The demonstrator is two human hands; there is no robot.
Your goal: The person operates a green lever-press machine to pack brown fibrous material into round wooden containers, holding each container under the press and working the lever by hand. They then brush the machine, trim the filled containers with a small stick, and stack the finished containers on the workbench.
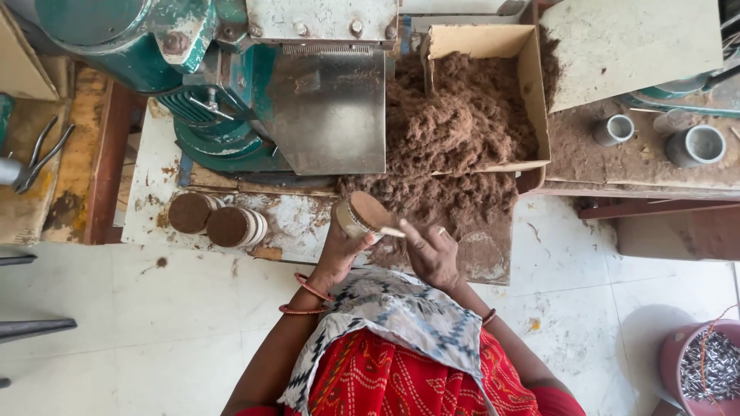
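Observation:
My left hand (339,250) holds a small round metal cup (361,215) packed level with brown fibrous material, tilted on its side. My right hand (432,250) is beside it, pinching a thin pale stick (391,231) whose tip touches the cup's rim. Both hands hover over a low white board (293,219) in front of a green machine (223,85). A large heap of brown fibre (462,131) spills from an open cardboard box (532,69) just beyond my hands.
Two filled round cups (220,223) lie on their sides on the board's left. A steel chute plate (331,112) hangs from the machine. Empty metal cups (694,145) stand on a dusty bench at right. Pliers (38,158) rest at left. A maroon tub of metal bits (705,366) sits at bottom right.

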